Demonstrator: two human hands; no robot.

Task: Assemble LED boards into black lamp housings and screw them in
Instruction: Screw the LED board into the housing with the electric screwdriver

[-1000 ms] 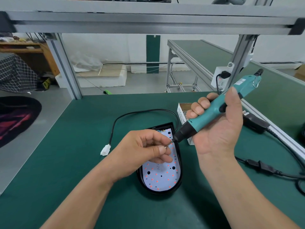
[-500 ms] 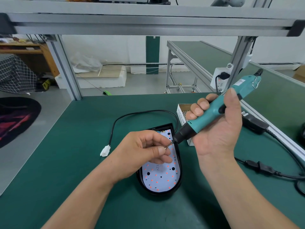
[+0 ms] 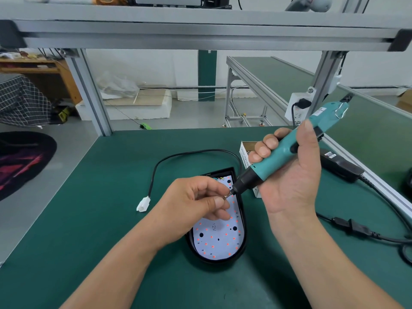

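A black lamp housing [image 3: 243, 230] lies on the green mat with a white LED board [image 3: 219, 239] dotted with red LEDs seated inside it. My right hand [image 3: 292, 179] grips a teal electric screwdriver [image 3: 287, 150], tilted with its black nose down and to the left over the board's upper part. My left hand [image 3: 196, 201] hovers above the board and pinches a small screw [image 3: 227, 196] at the driver's bit. A black cable [image 3: 189, 153] runs from the housing to a white connector [image 3: 143, 204].
A small open cardboard box of screws [image 3: 245, 150] stands behind my right hand. A black power adapter [image 3: 341, 167] and its cords [image 3: 356, 228] lie to the right. Aluminium frame posts [image 3: 93, 92] rise at the bench's back edge, and a second bench [image 3: 289, 81] stretches off behind.
Hardly anything moved. Both hands stay over the board, the left fingers still at the driver's tip; the view shifted slightly.
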